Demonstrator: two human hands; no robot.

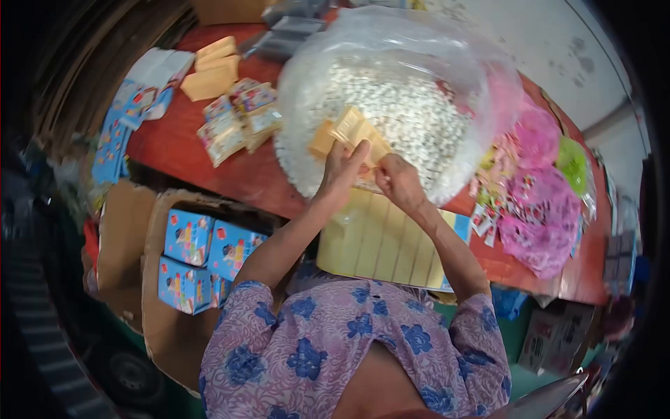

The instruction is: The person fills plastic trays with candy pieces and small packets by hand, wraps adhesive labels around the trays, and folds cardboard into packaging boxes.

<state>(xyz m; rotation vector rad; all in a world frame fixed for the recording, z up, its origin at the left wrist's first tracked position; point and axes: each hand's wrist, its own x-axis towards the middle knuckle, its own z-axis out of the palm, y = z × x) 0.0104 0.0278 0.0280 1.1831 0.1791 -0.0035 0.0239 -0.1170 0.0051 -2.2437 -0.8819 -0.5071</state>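
In the head view, my left hand [340, 170] grips pale yellow plastic trays [357, 131], its thumb pressed along their near side. My right hand [399, 183] is closed at the lower right end of the same trays, with its fingertips hidden. The trays are tilted above a big clear plastic bag [296, 105] filled with small white pieces [405, 105]. Just below my hands, a yellow ribbed panel [380, 237] lies across the table's front edge. A small printed item between my hands is mostly covered.
On the red table [230, 171] lie more yellow trays [211, 73], printed packets [241, 119] and flat blue cartons [122, 129]. Pink bags [541, 202] with small wrapped pieces lie right. Lower left, a cardboard box [157, 335] holds several blue printed boxes [188, 237].
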